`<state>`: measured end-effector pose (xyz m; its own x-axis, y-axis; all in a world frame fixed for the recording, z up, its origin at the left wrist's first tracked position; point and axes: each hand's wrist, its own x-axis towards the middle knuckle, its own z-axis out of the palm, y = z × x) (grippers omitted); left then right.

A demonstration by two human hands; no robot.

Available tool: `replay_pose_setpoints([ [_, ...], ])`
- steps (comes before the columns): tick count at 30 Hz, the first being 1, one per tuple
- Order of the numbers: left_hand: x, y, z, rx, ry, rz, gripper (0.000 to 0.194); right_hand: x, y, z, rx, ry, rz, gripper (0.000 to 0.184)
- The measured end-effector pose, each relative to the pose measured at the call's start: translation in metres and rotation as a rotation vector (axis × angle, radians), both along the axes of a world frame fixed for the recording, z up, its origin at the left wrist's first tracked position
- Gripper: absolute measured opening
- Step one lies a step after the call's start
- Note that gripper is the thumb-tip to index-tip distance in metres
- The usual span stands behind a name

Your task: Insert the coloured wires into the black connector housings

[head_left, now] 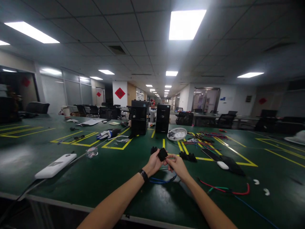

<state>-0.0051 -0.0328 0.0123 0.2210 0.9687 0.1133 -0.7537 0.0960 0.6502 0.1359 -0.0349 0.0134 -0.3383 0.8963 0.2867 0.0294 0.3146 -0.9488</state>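
Note:
A small black square block (pixel 163 154) is gripped in my left hand (pixel 153 163), which wears a dark band at the wrist. My right hand (pixel 176 164) is closed in a pinch at the block's lower right edge; what its fingertips hold is too small to make out. Below both hands a looped blue wire (pixel 162 181) lies on the green table, partly hidden by them. More black parts (pixel 188 156) sit just right of my right hand, and another black part (pixel 153 149) shows behind my left hand.
Two black computer cases (pixel 139 117) stand at the back. A white basket (pixel 176 134) and tangled wires (pixel 207 140) lie to their right. A white power bank (pixel 56 165), a small clear box (pixel 91 152) and gloves (pixel 108 134) are left. Red and green wires (pixel 226 190) and a white mouse (pixel 222 165) lie right.

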Motion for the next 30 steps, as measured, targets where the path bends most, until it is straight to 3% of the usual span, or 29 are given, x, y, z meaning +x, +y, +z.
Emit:
replay_pose_setpoints([
  [7,-0.004,-0.008,0.003,0.005,-0.046,-0.052,0.041,-0.008,-0.009,0.002,-0.084,0.067,0.018,0.038],
  [14,0.0,-0.009,-0.001,0.053,-0.018,-0.008,0.042,-0.008,-0.011,0.002,-0.102,0.05,0.018,0.041],
  [21,0.007,-0.014,-0.002,0.215,0.103,0.149,0.04,-0.007,-0.014,0.005,-0.16,0.027,0.01,0.048],
  [30,0.012,-0.028,-0.003,0.294,0.321,0.345,0.044,-0.008,-0.013,0.002,-0.135,-0.001,-0.117,0.048],
])
